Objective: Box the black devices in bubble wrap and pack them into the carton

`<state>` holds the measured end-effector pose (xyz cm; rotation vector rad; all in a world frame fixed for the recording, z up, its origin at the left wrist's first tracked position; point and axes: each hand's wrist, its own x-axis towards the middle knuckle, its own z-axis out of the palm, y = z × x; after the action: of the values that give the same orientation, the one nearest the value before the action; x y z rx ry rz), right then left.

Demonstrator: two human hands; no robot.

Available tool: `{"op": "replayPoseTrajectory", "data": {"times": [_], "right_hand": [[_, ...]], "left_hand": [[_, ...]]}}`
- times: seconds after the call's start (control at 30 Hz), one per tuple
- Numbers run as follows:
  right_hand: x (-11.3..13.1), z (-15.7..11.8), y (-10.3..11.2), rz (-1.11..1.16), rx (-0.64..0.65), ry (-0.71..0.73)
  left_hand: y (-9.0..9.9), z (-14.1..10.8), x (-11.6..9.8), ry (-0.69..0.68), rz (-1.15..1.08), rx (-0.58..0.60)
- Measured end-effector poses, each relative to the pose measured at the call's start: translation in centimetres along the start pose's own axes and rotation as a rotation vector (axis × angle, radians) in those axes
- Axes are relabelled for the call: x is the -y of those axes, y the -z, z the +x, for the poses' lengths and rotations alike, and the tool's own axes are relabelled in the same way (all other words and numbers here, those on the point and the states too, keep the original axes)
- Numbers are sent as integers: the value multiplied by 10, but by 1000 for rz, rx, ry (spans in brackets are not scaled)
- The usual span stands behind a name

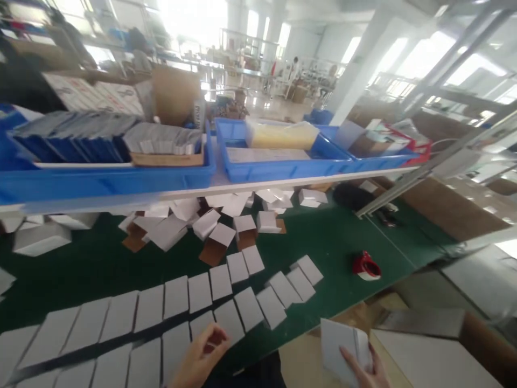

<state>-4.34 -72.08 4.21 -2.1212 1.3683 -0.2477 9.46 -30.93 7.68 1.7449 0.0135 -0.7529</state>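
Observation:
My right hand (365,369) grips a white box (339,347) beyond the front edge of the green table, beside an open carton. Its fingers are wrapped around the box's right side. My left hand (208,350) hovers over the near row of white boxes (150,360), thumb and fingertips curled close together; whether something small is between them I cannot make out. Behind the near row runs a second row of closed white boxes (153,307). A few more boxes (307,269) stand at the right end of the rows.
Open white boxes (214,242) lie scattered under a shelf (214,186) that holds blue trays (258,171). A red tape roll (367,265) rests on the green table (331,237). An open carton (432,355) is at the lower right.

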Motion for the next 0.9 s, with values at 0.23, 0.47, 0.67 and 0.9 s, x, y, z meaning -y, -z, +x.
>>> {"op": "replayPoseTrajectory", "data": {"times": [0.23,0.47,0.67,0.9], "right_hand": [[32,175,-21,-109,49,177],[65,266,-93,-314,374,467],[87,305,-93,-479,691,943],[118,330,-103,-867,1006,1512]], "left_hand": [[-116,51,21,-101,386,-277],[-228,120,9,29,991,-405],[-233,145,8,109,1154,-414],[-240,160,-13,184,1239,-316]]}}
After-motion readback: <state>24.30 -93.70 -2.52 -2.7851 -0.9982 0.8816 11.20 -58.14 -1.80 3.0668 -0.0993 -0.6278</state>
